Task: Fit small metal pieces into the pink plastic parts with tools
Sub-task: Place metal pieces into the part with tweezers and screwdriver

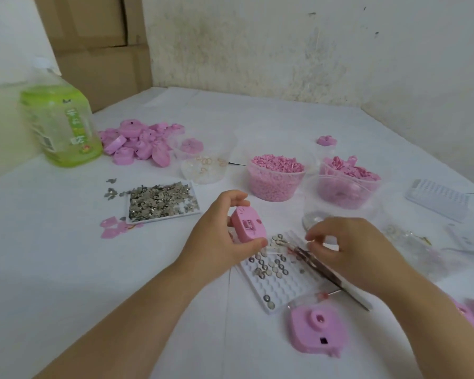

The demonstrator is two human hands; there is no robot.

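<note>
**Pink plastic part held above a tray of metal pieces**

Pink plastic part (248, 224), small and rounded, sits tilted in the left hand (219, 236) just above the table (66, 269). Its flat face, with a small rectangular recess, is turned toward the viewer. The left forearm reaches in from the lower left. The thumb presses the part's lower edge and the curled fingers clamp its top.

The right hand (350, 250) comes in from the lower right, palm down. Its fingers are curled round a pair of tweezers (320, 265). The tweezer tips point left, over a white grid tray (279, 285) that holds small round metal pieces (263, 269). Whether the tips hold a piece cannot be told.

A second pink part (316, 330) lies on the table near the tray's front corner.

At far left stands a green bottle (60, 124). Its label carries writing, too blurred to read.
</note>
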